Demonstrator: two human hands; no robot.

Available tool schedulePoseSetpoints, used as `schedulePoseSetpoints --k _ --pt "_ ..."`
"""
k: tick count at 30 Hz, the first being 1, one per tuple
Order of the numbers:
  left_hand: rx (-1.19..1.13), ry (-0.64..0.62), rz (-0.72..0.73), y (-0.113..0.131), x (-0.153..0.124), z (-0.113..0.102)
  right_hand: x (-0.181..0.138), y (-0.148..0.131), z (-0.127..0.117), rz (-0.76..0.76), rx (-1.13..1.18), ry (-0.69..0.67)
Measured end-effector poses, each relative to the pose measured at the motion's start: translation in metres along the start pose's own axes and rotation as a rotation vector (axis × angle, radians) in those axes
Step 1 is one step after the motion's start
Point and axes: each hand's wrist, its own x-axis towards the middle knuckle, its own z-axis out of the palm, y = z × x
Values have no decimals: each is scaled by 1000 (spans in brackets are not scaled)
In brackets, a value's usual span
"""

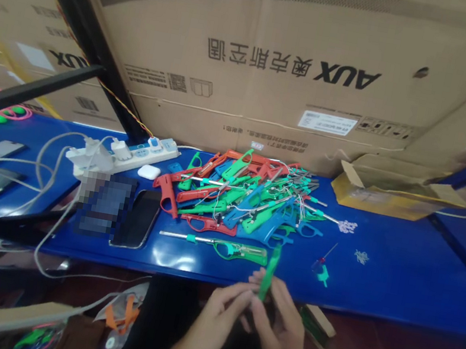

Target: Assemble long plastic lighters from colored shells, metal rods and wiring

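At the table's near edge, both hands hold a green lighter casing (270, 271) on end. My right hand (280, 327) has its fingers wrapped round the lower part. My left hand (223, 310) pinches the same end from the left, its fingertips meeting the right hand's. The casing's lower end is hidden by fingers. Just beyond lies a lighter (224, 249) with a green handle and long metal tube. Behind it spreads a heap of red, green and blue lighter parts (237, 199) with metal tubes and thin wires.
To the right lie a small screwdriver (328, 252), a teal plastic piece (323, 276), small silvery parts (361, 257) and whitish bits (346, 226). An open carton (384, 201) stands behind. At left are a phone (137, 219), power strip (141, 155) and loose cables.
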Motion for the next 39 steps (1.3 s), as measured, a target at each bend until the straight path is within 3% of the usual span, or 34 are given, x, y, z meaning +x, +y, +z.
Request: schedulePoseSetpoints --k 2,4,9,12,15,20,28,39 --pt "177 -8 64 13 -2 -17 14 6 -8 -2 -56 78" --pt "363 72 185 24 -3 -41 30 16 -16 -28 -204 81" --pt "815 431 580 42 9 -106 57 44 -27 -242 -454 -120" --pt "1102 380 684 48 18 -125 64 51 -25 -347 -545 -227" --pt "1276 283 739 52 27 -126 67 54 -22 -377 -619 -248" --pt "1325 212 814 53 40 -120 69 57 -17 -416 -667 -252" --pt "1320 279 813 48 44 -125 70 53 -9 -499 -735 -229" --pt "1352 237 845 48 44 -122 67 49 -11 -502 -696 -211"
